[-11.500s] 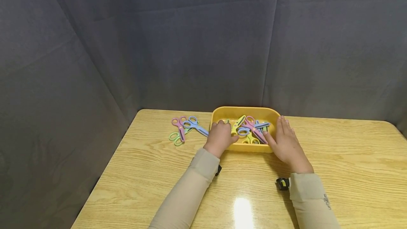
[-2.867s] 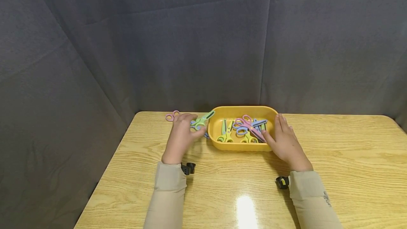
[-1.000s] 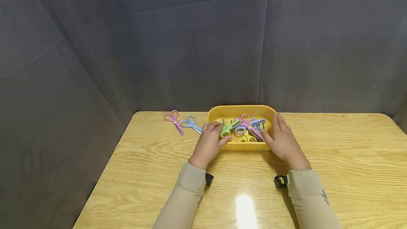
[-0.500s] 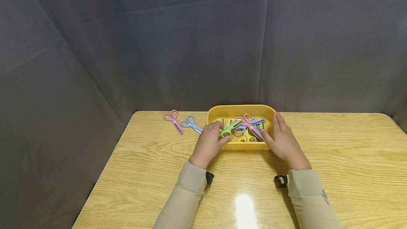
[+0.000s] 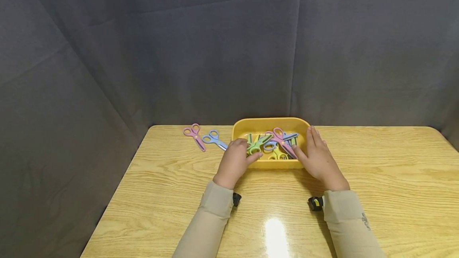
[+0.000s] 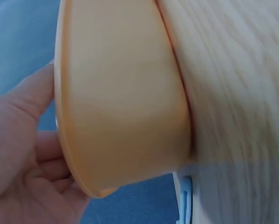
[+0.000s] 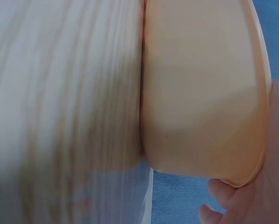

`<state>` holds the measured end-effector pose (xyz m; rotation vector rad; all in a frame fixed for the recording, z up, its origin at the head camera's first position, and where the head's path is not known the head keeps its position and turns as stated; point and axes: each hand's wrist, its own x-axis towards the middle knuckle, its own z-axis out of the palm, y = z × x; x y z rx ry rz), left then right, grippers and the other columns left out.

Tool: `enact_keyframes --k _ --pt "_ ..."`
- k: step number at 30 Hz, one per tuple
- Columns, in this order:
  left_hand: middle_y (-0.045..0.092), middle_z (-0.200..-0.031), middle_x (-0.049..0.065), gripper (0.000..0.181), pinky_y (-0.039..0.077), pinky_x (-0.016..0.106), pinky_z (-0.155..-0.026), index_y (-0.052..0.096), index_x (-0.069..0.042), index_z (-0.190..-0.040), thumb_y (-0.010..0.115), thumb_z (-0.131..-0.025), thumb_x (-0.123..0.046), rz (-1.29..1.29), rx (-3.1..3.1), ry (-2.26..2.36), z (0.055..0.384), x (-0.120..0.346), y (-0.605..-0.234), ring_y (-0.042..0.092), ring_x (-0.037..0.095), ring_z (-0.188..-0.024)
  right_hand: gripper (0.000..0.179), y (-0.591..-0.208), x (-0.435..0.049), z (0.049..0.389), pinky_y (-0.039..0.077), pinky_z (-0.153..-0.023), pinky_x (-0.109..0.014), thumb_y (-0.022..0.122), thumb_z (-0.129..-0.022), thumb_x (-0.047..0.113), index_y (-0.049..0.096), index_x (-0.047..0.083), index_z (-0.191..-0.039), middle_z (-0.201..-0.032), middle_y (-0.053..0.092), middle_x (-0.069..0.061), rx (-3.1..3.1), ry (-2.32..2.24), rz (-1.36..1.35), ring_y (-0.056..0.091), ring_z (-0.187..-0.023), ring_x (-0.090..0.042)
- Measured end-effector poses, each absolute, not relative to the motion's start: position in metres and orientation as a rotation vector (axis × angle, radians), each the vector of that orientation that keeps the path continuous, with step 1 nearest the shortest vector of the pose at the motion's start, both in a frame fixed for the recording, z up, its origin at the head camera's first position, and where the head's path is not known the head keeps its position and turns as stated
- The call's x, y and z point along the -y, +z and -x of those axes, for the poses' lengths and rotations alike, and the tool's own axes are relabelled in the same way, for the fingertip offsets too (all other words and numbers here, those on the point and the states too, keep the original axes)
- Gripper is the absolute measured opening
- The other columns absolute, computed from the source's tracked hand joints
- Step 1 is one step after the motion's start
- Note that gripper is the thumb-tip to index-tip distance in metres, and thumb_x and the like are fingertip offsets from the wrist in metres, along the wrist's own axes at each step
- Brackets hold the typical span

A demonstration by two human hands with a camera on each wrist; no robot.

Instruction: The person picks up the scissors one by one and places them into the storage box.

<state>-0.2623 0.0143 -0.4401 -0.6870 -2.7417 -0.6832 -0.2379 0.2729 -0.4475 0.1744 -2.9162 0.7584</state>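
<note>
A yellow tray (image 5: 276, 165) with several plastic craft scissors lies near the table's far edge. At its left end my left hand (image 5: 234, 160) reaches over the rim. Thumb and fingers hold green scissors (image 5: 264, 140) low over the others; the fingertips are partly hidden. In the left wrist view the tray wall (image 6: 125, 93) blocks sight of the scissors. My right hand (image 5: 320, 164) grips the tray's right end, thumb inside the rim and fingers along the outside. Among the scissors inside are pink scissors (image 5: 283, 142) and yellow scissors (image 5: 277, 153).
Left of the tray, pink scissors (image 5: 195, 136) and blue scissors (image 5: 214, 139) lie on the wooden table (image 5: 161, 194). A dark grey cloth (image 5: 215, 51) hangs behind and at the left of the table.
My left hand has picked the green scissors from the left pile and carried them right, into the tray. In the last second it barely moves. My right hand keeps its place.
</note>
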Motion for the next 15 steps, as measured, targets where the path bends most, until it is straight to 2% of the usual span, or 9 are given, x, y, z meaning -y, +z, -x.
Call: enact_keyframes --k 3,6,9,11,13,15 --pt "0.069 -0.119 0.019 0.04 0.053 0.041 -0.096 0.073 0.001 -0.088 0.073 -0.094 -0.038 0.685 2.765 -0.669 0.262 -0.016 -0.437 0.065 0.035 -0.109 0.084 -0.448 -0.273 0.238 0.01 -0.12 -0.063 0.042 -0.107 0.042 0.005 -0.015 -0.155 -0.163 0.004 -0.035 2.917 0.759 -0.174 0.006 -0.151 -0.05" --pt "0.07 -0.118 0.019 0.04 0.054 0.04 -0.09 0.067 -0.005 -0.071 0.075 -0.093 -0.037 0.665 2.805 -0.648 0.262 -0.018 -0.433 0.067 0.033 -0.104 0.084 -0.447 -0.273 0.238 0.01 -0.12 -0.063 0.042 -0.107 0.044 0.005 -0.015 -0.155 -0.163 0.003 -0.034 2.917 0.761 -0.176 0.006 -0.151 -0.051" --pt "0.071 -0.103 0.017 0.048 0.053 0.036 -0.077 0.054 -0.01 -0.057 0.076 -0.092 -0.035 0.63 2.86 -0.626 0.264 -0.021 -0.429 0.065 0.027 -0.084 0.085 -0.447 -0.272 0.239 0.011 -0.12 -0.064 0.041 -0.107 0.046 0.005 -0.015 -0.155 -0.163 0.003 -0.034 2.915 0.76 -0.182 0.006 -0.151 -0.051" --pt "0.068 -0.088 0.013 0.054 0.05 0.034 -0.068 0.046 -0.012 -0.054 0.077 -0.092 -0.036 0.612 2.897 -0.59 0.266 -0.023 -0.426 0.057 0.021 -0.07 0.085 -0.447 -0.272 0.239 0.011 -0.119 -0.064 0.042 -0.107 0.045 0.005 -0.015 -0.155 -0.163 0.004 -0.035 2.916 0.763 -0.182 0.006 -0.151 -0.051" --pt "0.062 -0.077 0.009 0.056 0.048 0.032 -0.062 0.044 -0.013 -0.053 0.077 -0.091 -0.037 0.595 2.934 -0.558 0.267 -0.026 -0.425 0.048 0.017 -0.061 0.084 -0.447 -0.273 0.238 0.01 -0.12 -0.064 0.043 -0.107 0.043 0.005 -0.015 -0.155 -0.163 0.003 -0.034 2.92 0.764 -0.178 0.005 -0.151 -0.05" --pt "0.06 -0.075 0.007 0.054 0.048 0.032 -0.061 0.047 -0.012 -0.054 0.077 -0.09 -0.039 0.58 2.961 -0.52 0.269 -0.027 -0.424 0.045 0.015 -0.06 0.084 -0.448 -0.273 0.238 0.01 -0.12 -0.064 0.043 -0.107 0.042 0.005 -0.015 -0.155 -0.163 0.003 -0.034 2.925 0.761 -0.176 0.005 -0.151 -0.05"
